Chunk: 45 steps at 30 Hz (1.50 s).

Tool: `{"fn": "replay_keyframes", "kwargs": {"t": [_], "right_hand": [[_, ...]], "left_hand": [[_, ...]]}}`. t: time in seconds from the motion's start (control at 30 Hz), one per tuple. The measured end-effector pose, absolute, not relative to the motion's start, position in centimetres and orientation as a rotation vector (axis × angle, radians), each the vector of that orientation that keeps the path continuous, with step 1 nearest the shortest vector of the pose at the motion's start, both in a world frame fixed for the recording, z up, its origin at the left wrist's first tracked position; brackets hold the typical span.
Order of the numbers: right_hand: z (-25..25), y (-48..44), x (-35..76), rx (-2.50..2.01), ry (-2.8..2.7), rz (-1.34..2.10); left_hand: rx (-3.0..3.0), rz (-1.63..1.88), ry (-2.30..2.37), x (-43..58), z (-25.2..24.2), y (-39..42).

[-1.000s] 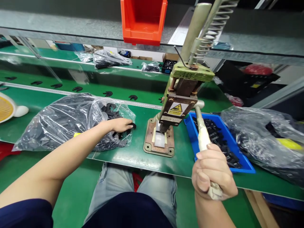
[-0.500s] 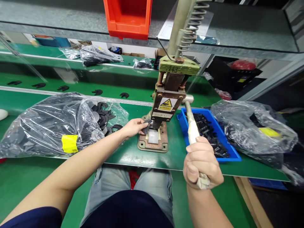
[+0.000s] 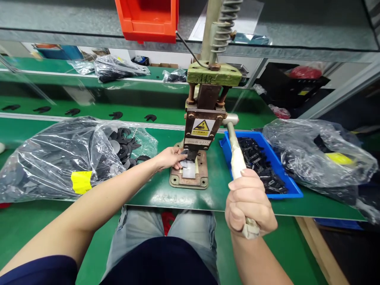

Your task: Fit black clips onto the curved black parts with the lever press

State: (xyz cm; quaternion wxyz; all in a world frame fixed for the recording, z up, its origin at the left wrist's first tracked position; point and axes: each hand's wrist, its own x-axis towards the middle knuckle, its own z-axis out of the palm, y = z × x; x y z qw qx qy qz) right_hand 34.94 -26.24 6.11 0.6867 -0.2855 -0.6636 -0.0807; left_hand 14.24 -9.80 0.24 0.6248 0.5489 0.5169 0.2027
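Observation:
My left hand point(image 3: 172, 158) pinches a dark grey curved plastic piece point(image 3: 183, 161) at the base of a hand press point(image 3: 199, 128). The piece lies under the press head, beside a pale plate point(image 3: 189, 170) on the base; the fingers partly cover it. My right hand point(image 3: 251, 202) is wrapped round the taped lever point(image 3: 237, 158) of the press, which slants up and away to a metal hub. Left of the press lies a clear bag point(image 3: 62, 158) of similar dark pieces. A blue tray point(image 3: 292, 190) of small black parts stands behind the lever.
Several dark curved pieces point(image 3: 115, 115) lie in a row on a green strip at the back. An orange bin point(image 3: 148, 29) sits on the shelf above. Another clear bag point(image 3: 314, 158) lies at the right. The green table's front edge point(image 3: 178, 206) runs before my lap.
The dark piece in my left hand now lies flatter and farther under the press head. My right hand still grips the lever, which has hardly moved. The whole view has shifted slightly.

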Motion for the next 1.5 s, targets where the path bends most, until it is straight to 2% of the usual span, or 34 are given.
{"fn": "replay_keyframes", "kwargs": {"t": [0.33,0.7,0.87,0.93,1.13,1.33,1.5], "right_hand": [[6.3,-26.5,35.1,-0.677,-1.515,-0.186],[6.7,-26.2,34.8,-0.649,-1.503,-0.206],[6.6,-26.1,35.1,-0.64,-1.502,-0.212],[6.3,-25.8,35.2,-0.625,-1.489,-0.224],[5.4,-24.2,34.8,-0.516,-1.362,-0.303],[5.5,-24.5,35.1,-0.562,-1.389,-0.297],[6.2,-25.6,35.3,-0.637,-1.481,-0.257]], "left_hand": [[1.267,0.281,1.227,14.7,-0.2,-8.8],[1.304,0.354,1.143,14.5,0.9,-9.6],[1.505,0.562,0.865,8.0,3.1,-7.8],[1.693,0.593,0.967,3.5,4.1,-6.5],[2.258,0.071,1.36,-4.6,3.3,-6.1],[2.367,-0.061,1.345,-1.5,0.3,-6.4],[2.296,-0.07,1.298,0.3,0.3,-5.8]]}}
